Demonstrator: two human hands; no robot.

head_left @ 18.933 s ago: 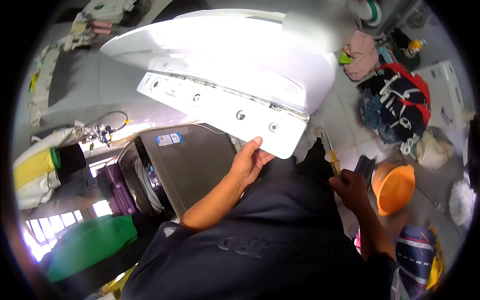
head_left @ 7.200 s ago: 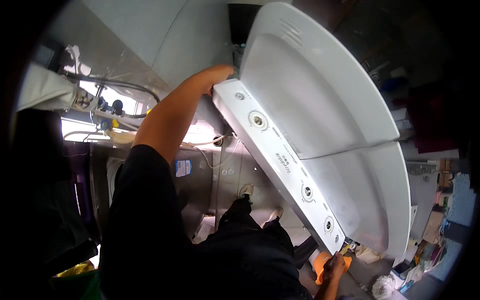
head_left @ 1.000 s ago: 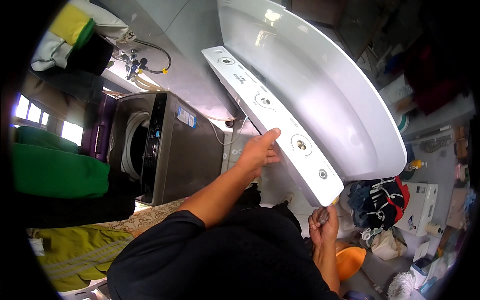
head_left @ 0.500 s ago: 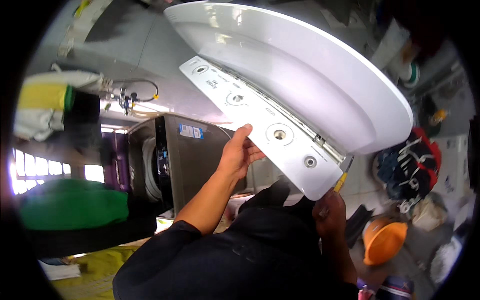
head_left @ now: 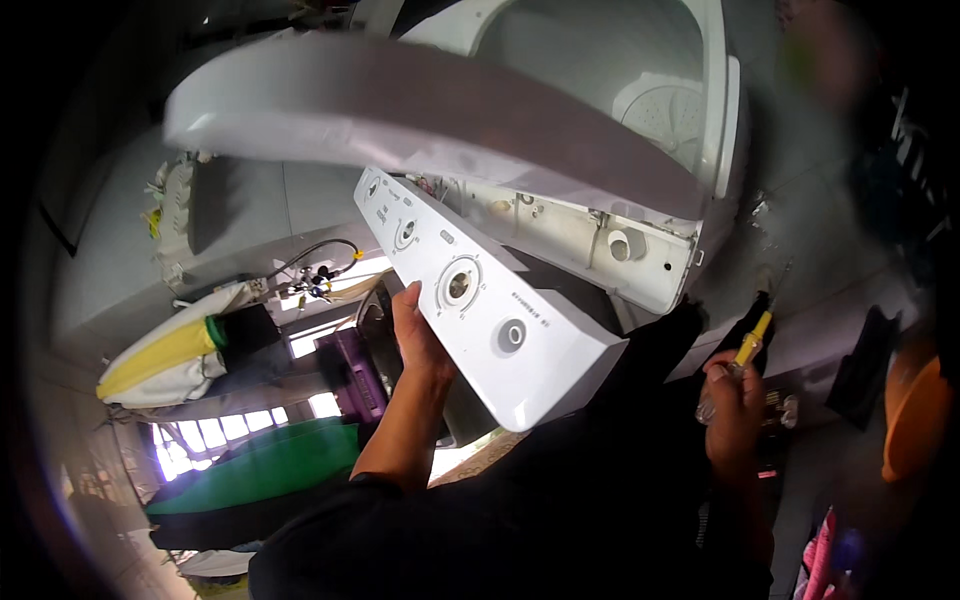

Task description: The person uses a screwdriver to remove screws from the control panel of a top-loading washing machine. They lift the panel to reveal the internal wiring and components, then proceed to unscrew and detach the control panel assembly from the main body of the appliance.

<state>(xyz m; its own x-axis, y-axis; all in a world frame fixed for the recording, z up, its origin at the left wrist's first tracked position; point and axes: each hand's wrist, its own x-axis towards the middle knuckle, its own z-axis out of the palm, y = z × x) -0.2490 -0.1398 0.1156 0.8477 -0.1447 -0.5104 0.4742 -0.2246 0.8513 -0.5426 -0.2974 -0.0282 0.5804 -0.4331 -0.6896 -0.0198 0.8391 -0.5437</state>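
Note:
My left hand (head_left: pixel 422 340) grips the near edge of a white washing machine control panel (head_left: pixel 475 300), its thumb on the front face. The panel is tilted and shows round dial recesses. Beyond it a white curved lid (head_left: pixel 430 110) slants across the view; whether it is joined to the panel is hidden. Under the lid lies the open white washing machine body (head_left: pixel 655 265), with a spout-like fitting and a round ribbed disc inside. Apart from the panel, my right hand (head_left: pixel 735 405) is closed round a screwdriver (head_left: pixel 752 343) with a yellow and clear handle, its shaft pointing away.
At the left hangs a yellow and white cloth-like bundle (head_left: pixel 165 350) near a tap with hoses (head_left: pixel 318 280). A green cover (head_left: pixel 265 462) is below it. To the right are an orange basin (head_left: pixel 915 420) and a dark flat piece (head_left: pixel 865 365) on the floor.
The panel has turned and tilted, and the lid now appears more edge-on. The open machine body has come into view. My right hand has moved away from the panel's corner with the screwdriver.

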